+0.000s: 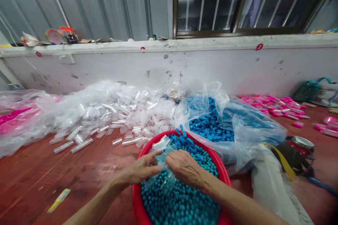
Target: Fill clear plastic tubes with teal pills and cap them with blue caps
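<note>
Both hands are over a red basin [227,179] filled with teal beads [182,200]. My left hand [144,168] has its thumb and forefinger apart, close beside clear plastic pieces [161,144] in the basin, and no grip on anything shows. My right hand [183,167] is closed, its fingers curled down; what they hold is hidden. A clear plastic piece [169,182] lies just below the two hands. Blue plastic caps [182,140] sit on the beads at the basin's far rim.
Clear plastic tubes [111,112] spread in a heap behind and left. A clear bag of blue pieces [211,123] stands behind right, with pink pieces [274,105] beyond. At right are a white sack [274,182] and a jar [302,144]. A wall [118,65] closes off the back.
</note>
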`<action>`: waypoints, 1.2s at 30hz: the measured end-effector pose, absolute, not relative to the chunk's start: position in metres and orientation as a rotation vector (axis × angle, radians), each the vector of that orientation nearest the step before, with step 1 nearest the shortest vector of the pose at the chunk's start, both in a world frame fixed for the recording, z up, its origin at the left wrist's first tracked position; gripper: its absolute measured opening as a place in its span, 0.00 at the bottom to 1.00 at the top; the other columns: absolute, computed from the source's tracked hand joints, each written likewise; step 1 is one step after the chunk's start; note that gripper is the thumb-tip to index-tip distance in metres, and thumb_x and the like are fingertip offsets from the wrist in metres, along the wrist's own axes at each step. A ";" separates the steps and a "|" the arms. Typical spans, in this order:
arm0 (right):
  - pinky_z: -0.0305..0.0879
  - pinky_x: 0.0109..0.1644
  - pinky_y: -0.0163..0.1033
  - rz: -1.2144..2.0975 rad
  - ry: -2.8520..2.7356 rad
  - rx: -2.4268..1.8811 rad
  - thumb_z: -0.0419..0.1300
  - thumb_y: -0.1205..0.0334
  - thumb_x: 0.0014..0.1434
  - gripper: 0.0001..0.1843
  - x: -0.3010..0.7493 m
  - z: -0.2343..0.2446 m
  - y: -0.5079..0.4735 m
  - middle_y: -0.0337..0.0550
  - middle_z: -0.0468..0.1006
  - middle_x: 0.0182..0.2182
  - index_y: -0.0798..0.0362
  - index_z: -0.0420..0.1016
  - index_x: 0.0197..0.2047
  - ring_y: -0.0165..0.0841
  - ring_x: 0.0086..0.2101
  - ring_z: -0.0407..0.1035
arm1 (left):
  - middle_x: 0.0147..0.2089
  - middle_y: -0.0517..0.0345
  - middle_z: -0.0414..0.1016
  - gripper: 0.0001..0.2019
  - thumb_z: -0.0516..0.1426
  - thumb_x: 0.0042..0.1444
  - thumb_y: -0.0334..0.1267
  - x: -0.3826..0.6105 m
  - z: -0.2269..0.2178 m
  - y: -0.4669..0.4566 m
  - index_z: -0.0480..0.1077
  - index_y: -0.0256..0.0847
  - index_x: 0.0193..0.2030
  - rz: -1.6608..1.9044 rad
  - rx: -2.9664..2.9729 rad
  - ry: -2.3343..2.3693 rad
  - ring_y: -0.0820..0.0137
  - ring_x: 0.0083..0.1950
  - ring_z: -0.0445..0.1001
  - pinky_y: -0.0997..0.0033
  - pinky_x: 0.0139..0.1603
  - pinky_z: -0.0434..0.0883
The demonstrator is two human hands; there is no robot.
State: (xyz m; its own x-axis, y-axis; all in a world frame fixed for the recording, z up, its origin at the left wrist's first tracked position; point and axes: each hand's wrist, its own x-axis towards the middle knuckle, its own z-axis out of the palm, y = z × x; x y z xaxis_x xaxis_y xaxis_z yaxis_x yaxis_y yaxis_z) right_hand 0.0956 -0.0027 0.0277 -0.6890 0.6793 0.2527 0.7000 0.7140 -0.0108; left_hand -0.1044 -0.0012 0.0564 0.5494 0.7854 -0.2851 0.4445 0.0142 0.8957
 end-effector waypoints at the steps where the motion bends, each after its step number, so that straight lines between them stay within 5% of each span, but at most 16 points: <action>1: 0.53 0.30 0.36 -0.083 -2.652 -1.192 0.48 0.71 0.58 0.07 0.098 0.029 0.001 0.44 0.73 0.30 0.55 0.66 0.33 0.33 0.30 0.65 | 0.30 0.61 0.62 0.31 0.56 0.47 0.40 -0.107 0.056 0.003 0.53 0.40 0.59 0.390 1.653 1.088 0.75 0.24 0.61 0.77 0.22 0.59; 10: 0.59 0.31 0.36 0.189 -2.244 -1.650 0.54 0.58 0.56 0.14 0.096 0.044 0.022 0.49 0.74 0.37 0.56 0.60 0.44 0.38 0.35 0.69 | 0.43 0.48 0.70 0.20 0.54 0.48 0.39 -0.082 0.042 0.031 0.66 0.37 0.50 0.777 2.184 1.537 0.58 0.47 0.65 0.59 0.49 0.61; 12: 0.60 0.31 0.34 0.532 -2.116 -1.525 0.53 0.59 0.56 0.12 0.093 0.046 0.013 0.44 0.73 0.34 0.55 0.61 0.42 0.33 0.32 0.69 | 0.43 0.48 0.70 0.19 0.52 0.51 0.43 -0.071 0.038 0.019 0.67 0.38 0.49 0.859 2.088 1.443 0.59 0.46 0.66 0.60 0.48 0.62; 17: 0.58 0.19 0.27 2.000 -1.623 -0.862 0.55 0.68 0.43 0.08 0.086 0.027 -0.018 0.29 0.62 0.16 0.55 0.64 0.31 0.22 0.15 0.56 | 0.39 0.53 0.72 0.20 0.50 0.53 0.48 -0.047 0.019 -0.030 0.64 0.38 0.48 0.907 1.509 1.135 0.64 0.40 0.70 0.67 0.42 0.67; 21: 0.63 0.19 0.28 2.326 -1.360 -0.709 0.62 0.67 0.37 0.17 0.089 0.009 -0.039 0.29 0.65 0.17 0.54 0.65 0.34 0.24 0.18 0.60 | 0.33 0.57 0.71 0.15 0.52 0.51 0.48 -0.039 0.005 -0.056 0.65 0.39 0.40 0.874 1.383 1.144 0.66 0.36 0.70 0.69 0.38 0.67; 25: 0.62 0.21 0.28 2.087 -1.589 -0.945 0.62 0.65 0.41 0.22 0.115 0.016 -0.051 0.32 0.68 0.26 0.51 0.65 0.41 0.25 0.22 0.63 | 0.29 0.59 0.69 0.10 0.49 0.52 0.44 -0.042 0.010 -0.062 0.62 0.39 0.33 0.832 1.434 1.119 0.69 0.31 0.68 0.72 0.32 0.65; 29: 0.64 0.38 0.36 1.115 -1.990 -1.513 0.50 0.64 0.55 0.14 0.150 0.026 -0.049 0.41 0.72 0.38 0.52 0.65 0.46 0.32 0.36 0.68 | 0.29 0.59 0.70 0.05 0.50 0.46 0.33 -0.043 0.020 -0.064 0.64 0.40 0.32 0.320 1.912 1.364 0.67 0.34 0.69 0.71 0.34 0.63; 32: 0.61 0.44 0.42 0.487 -2.210 -1.937 0.44 0.70 0.57 0.15 0.164 0.019 -0.039 0.51 0.71 0.41 0.57 0.66 0.45 0.38 0.41 0.67 | 0.33 0.51 0.72 0.08 0.50 0.44 0.31 -0.034 0.014 -0.063 0.67 0.38 0.31 -0.143 2.123 1.519 0.60 0.38 0.70 0.66 0.37 0.63; 36: 0.63 0.37 0.46 0.422 -2.324 -2.089 0.47 0.76 0.50 0.16 0.163 0.002 -0.030 0.60 0.70 0.40 0.62 0.67 0.42 0.45 0.37 0.70 | 0.35 0.43 0.72 0.07 0.50 0.42 0.28 -0.019 -0.005 -0.049 0.68 0.35 0.28 -0.095 2.124 1.515 0.53 0.41 0.69 0.58 0.41 0.61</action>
